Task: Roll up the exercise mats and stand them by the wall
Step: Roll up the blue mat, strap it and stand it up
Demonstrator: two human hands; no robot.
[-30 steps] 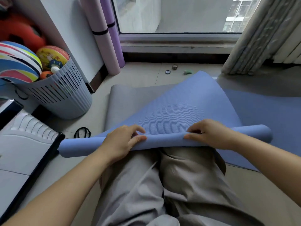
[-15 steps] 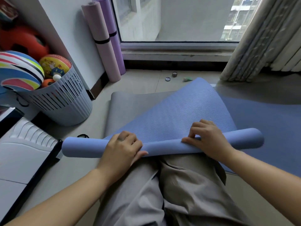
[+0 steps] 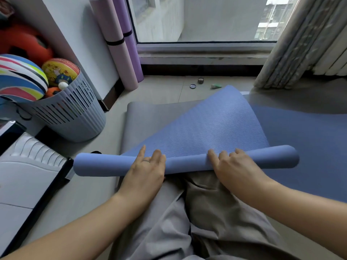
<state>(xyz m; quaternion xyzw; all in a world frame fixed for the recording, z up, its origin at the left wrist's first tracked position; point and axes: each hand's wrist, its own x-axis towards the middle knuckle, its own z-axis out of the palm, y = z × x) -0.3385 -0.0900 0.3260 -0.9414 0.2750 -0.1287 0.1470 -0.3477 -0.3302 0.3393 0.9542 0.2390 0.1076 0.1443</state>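
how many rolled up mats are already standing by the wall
2. A pink rolled mat with a black strap leans against the wall left of the window; a purple rolled mat stands just behind it. The blue mat is only partly rolled.

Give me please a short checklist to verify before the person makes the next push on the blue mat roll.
1. Both hands on the rolled part of the blue foam mat: left hand, right hand: ok.
2. Roll even along its length: ok.
3. Flat blue textured part ahead free of objects: ok.
4. Roll square to the grey mat beneath: not ok, it is skewed.
5. Roll tightness inside: cannot tell.
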